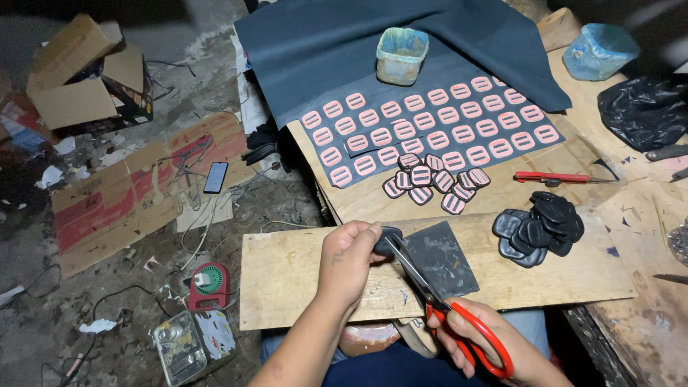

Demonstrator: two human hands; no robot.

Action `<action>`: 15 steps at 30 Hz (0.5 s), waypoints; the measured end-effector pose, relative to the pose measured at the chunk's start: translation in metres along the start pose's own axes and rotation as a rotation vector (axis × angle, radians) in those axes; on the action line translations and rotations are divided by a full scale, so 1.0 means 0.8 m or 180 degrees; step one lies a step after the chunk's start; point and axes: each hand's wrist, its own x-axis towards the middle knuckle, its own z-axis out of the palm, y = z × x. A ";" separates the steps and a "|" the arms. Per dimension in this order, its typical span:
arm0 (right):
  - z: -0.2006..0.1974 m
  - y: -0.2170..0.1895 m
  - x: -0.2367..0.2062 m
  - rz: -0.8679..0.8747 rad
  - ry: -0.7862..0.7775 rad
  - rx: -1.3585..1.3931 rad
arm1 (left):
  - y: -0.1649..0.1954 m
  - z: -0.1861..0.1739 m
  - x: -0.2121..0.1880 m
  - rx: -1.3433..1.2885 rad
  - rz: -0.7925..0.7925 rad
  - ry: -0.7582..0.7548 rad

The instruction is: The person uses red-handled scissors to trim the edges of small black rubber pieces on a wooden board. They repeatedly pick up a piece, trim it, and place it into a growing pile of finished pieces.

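My left hand (347, 259) pinches a small dark rubber piece (388, 240) above a wooden board (287, 279) on my lap. My right hand (494, 344) grips red-handled scissors (437, 304), whose blades reach up to the piece and touch it. A dark square mat (444, 261) lies on the board under the blades. To the right sits a heap of dark cut pieces (539, 228). Farther up, a small pile of pink-striped pieces (433, 183) lies below rows of the same pieces (437, 125) set out on a dark sheet.
A plastic cup (401, 54) stands on the dark sheet, a blue tub (598, 50) at far right. A red utility knife (555, 177) lies on the table. The floor at left has cardboard boxes (86, 75), a phone (216, 177), cables and a red reel (208, 285).
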 end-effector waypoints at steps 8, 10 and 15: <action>0.002 0.014 0.012 0.0602 0.0849 -0.0612 | 0.004 -0.002 -0.001 0.0526 -0.0074 -0.0014; 0.003 0.015 0.011 0.0567 0.0976 -0.0799 | 0.004 -0.002 -0.001 0.0565 -0.0092 -0.0005; 0.006 0.023 0.012 0.0568 0.1150 -0.0863 | 0.001 -0.002 -0.002 0.0591 -0.0027 -0.0004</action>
